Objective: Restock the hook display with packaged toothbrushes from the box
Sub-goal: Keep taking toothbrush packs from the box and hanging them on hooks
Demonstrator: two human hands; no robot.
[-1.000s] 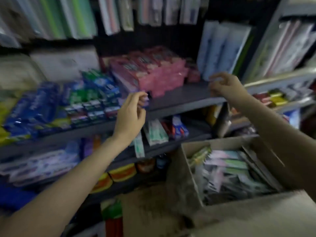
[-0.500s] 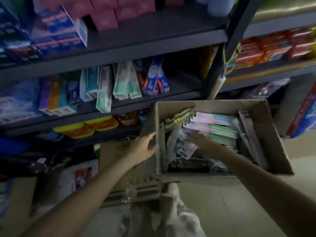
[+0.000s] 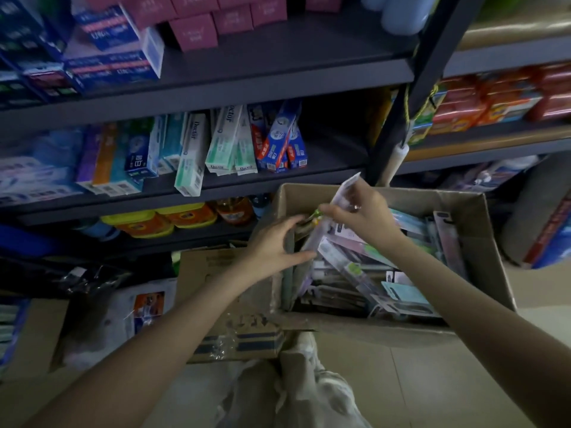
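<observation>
An open cardboard box on the floor holds several packaged toothbrushes in a loose heap. My right hand grips a pale lilac toothbrush pack and holds it raised over the box's left side, its top end tilted up toward the shelf. My left hand grips the box's left wall, thumb inside against the lower end of the pack. The hook display is out of view.
Dark metal shelves in front carry toothpaste boxes and pink cartons. A shelf post stands just behind the box. A flattened carton lies left of the box; my knee is below it.
The view stays down on the box. My right hand has lifted a lilac pack out of the heap; my left hand has shifted right and now grips the box wall.
</observation>
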